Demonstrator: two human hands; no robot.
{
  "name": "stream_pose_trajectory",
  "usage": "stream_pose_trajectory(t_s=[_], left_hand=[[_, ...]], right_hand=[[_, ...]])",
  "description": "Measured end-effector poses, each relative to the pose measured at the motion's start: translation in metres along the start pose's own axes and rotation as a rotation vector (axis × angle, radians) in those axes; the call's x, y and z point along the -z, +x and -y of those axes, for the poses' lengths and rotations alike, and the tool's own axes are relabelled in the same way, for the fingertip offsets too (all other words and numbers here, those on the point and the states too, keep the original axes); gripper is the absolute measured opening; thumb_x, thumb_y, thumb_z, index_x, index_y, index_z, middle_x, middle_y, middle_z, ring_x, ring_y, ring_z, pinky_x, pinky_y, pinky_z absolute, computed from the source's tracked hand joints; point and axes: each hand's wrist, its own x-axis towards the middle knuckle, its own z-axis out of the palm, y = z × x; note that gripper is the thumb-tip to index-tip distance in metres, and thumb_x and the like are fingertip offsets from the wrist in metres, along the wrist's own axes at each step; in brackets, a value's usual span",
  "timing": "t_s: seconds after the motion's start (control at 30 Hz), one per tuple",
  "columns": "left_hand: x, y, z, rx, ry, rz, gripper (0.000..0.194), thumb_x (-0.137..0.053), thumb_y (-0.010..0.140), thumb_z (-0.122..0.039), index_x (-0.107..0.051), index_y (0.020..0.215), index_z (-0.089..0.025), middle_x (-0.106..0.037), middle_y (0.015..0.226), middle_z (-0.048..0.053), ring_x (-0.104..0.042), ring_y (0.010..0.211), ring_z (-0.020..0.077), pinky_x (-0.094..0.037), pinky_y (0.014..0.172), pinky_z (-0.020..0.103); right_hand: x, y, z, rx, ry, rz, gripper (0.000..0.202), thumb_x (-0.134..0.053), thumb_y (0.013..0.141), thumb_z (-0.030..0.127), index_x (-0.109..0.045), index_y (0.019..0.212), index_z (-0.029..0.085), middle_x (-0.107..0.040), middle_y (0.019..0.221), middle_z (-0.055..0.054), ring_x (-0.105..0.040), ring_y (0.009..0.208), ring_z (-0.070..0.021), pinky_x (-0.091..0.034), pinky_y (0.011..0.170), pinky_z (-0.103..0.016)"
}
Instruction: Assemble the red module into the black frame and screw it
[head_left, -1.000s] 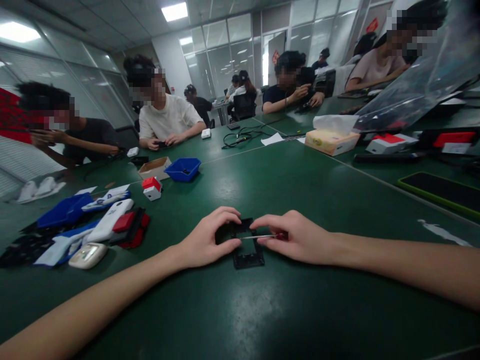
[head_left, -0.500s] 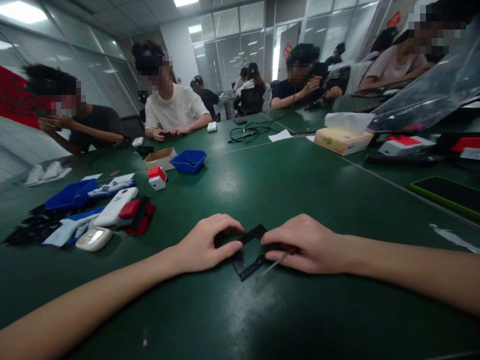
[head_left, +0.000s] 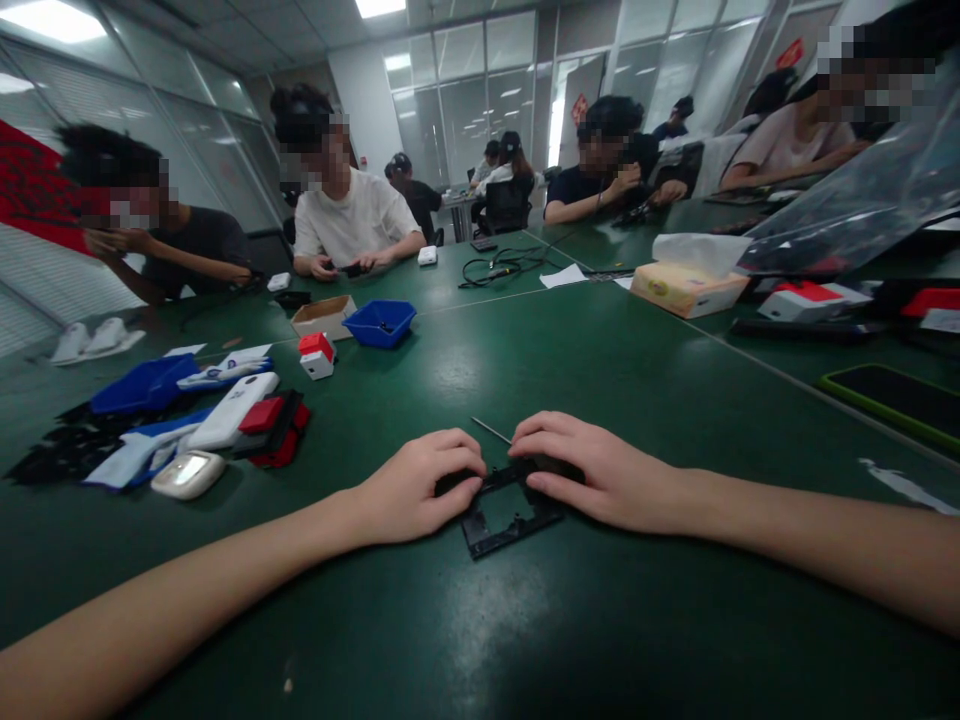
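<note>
A black plastic frame (head_left: 517,533) with a large rectangular opening lies on the green table (head_left: 480,640) between my hands. My left hand (head_left: 424,487) pinches the frame's left side between thumb and fingers. At the far right corner of the frame rests my right hand (head_left: 600,470), its thumb and fingertips curled at the edge. A thin metal screwdriver shaft (head_left: 491,430) sticks out from under my right fingers, pointing away and to the left. The screwdriver's handle is hidden by that hand.
To the left lie gloves (head_left: 225,373), a blue tray (head_left: 142,385), a white box (head_left: 232,410) and a cream rounded case (head_left: 187,475). Farther off are a blue bin (head_left: 380,325) and a tissue box (head_left: 690,287). A green-edged phone (head_left: 900,395) lies right. Several people sit around.
The screwdriver shaft has swung from pointing toward me to pointing away. My right hand has moved slightly up and opened a little at the frame, which has turned slightly and shows more of its near edge.
</note>
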Motion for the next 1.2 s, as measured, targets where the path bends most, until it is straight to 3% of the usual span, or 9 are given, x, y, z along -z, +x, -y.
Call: stream_pose_trajectory(t_s=[0.1,0.23,0.3,0.4,0.53,0.67,0.93,1.1,1.2], left_hand=[[0.001,-0.002,0.001,-0.013,-0.013,0.009,0.03,-0.056,0.101,-0.041,-0.062,0.12,-0.019,-0.068,0.115,0.011,-0.066,0.103,0.0238,-0.052,0.093,0.036],[0.0,-0.004,0.001,-0.065,0.021,0.024,0.072,-0.078,0.078,-0.062,-0.051,0.13,-0.019,-0.066,0.121,0.013,-0.065,0.103,0.0288,-0.053,0.093,0.042],[-0.001,-0.004,0.0,-0.027,0.062,0.01,0.064,-0.081,0.077,-0.053,-0.051,0.123,-0.02,-0.066,0.118,0.012,-0.064,0.101,0.0276,-0.053,0.091,0.042],[-0.001,-0.004,-0.003,-0.012,0.074,0.019,0.032,-0.076,0.086,-0.037,-0.055,0.104,-0.02,-0.067,0.115,0.01,-0.064,0.102,0.0251,-0.054,0.09,0.038],[0.0,-0.005,-0.001,-0.072,0.069,0.012,0.006,-0.061,0.098,-0.022,-0.063,0.102,-0.02,-0.06,0.142,0.015,-0.06,0.126,0.0281,-0.05,0.106,0.043],[-0.003,-0.007,0.006,-0.068,0.051,-0.095,0.021,-0.052,0.098,-0.008,-0.067,0.107,-0.019,-0.049,0.153,0.015,-0.061,0.129,0.0262,-0.052,0.108,0.042],[-0.008,-0.009,0.011,-0.144,0.114,-0.177,0.025,-0.051,0.095,-0.004,-0.07,0.102,-0.019,-0.057,0.134,0.013,-0.064,0.116,0.0218,-0.057,0.099,0.035],[-0.005,-0.008,0.004,-0.158,0.105,-0.176,0.04,-0.047,0.086,0.004,-0.064,0.114,-0.018,-0.06,0.13,0.013,-0.064,0.119,0.0217,-0.056,0.102,0.035],[-0.003,-0.009,0.0,-0.281,0.068,-0.193,0.041,-0.046,0.084,0.003,-0.062,0.115,-0.019,-0.064,0.121,0.012,-0.066,0.114,0.0214,-0.057,0.098,0.034]], right_hand=[[-0.001,0.0,-0.001,0.026,-0.026,0.006,0.027,-0.054,0.105,0.032,-0.066,0.124,0.016,-0.065,0.122,-0.012,-0.061,0.113,-0.0239,-0.051,0.099,-0.041],[-0.003,0.001,-0.004,0.018,-0.069,-0.013,0.021,-0.052,0.105,0.028,-0.069,0.11,0.017,-0.069,0.1,-0.009,-0.063,0.094,-0.0228,-0.051,0.084,-0.038],[-0.003,0.0,-0.004,-0.019,-0.064,-0.029,0.019,-0.053,0.103,0.026,-0.068,0.111,0.017,-0.068,0.093,-0.007,-0.063,0.086,-0.0215,-0.05,0.079,-0.036],[-0.004,-0.001,-0.002,-0.055,-0.009,-0.043,0.025,-0.049,0.104,0.024,-0.063,0.122,0.016,-0.071,0.103,-0.008,-0.067,0.091,-0.0206,-0.052,0.083,-0.035],[-0.003,-0.003,-0.001,-0.032,0.063,-0.019,0.031,-0.042,0.107,0.024,-0.058,0.132,0.015,-0.072,0.115,-0.01,-0.069,0.1,-0.0193,-0.052,0.089,-0.032],[-0.002,-0.002,-0.003,-0.02,0.109,-0.01,0.037,-0.051,0.105,0.025,-0.054,0.14,0.014,-0.073,0.099,-0.005,-0.069,0.083,-0.0161,-0.052,0.077,-0.028],[-0.002,-0.003,0.003,0.155,-0.031,0.054,0.027,-0.047,0.107,0.023,-0.068,0.12,0.014,-0.072,0.101,-0.01,-0.067,0.09,-0.0199,-0.051,0.081,-0.031],[-0.003,-0.003,0.003,0.108,-0.043,0.044,0.026,-0.048,0.103,0.019,-0.068,0.12,0.015,-0.068,0.107,-0.011,-0.066,0.094,-0.0205,-0.052,0.084,-0.033],[-0.004,-0.003,0.003,0.057,-0.027,0.026,0.027,-0.051,0.1,0.016,-0.069,0.12,0.017,-0.065,0.111,-0.01,-0.065,0.098,-0.0207,-0.052,0.087,-0.034]])
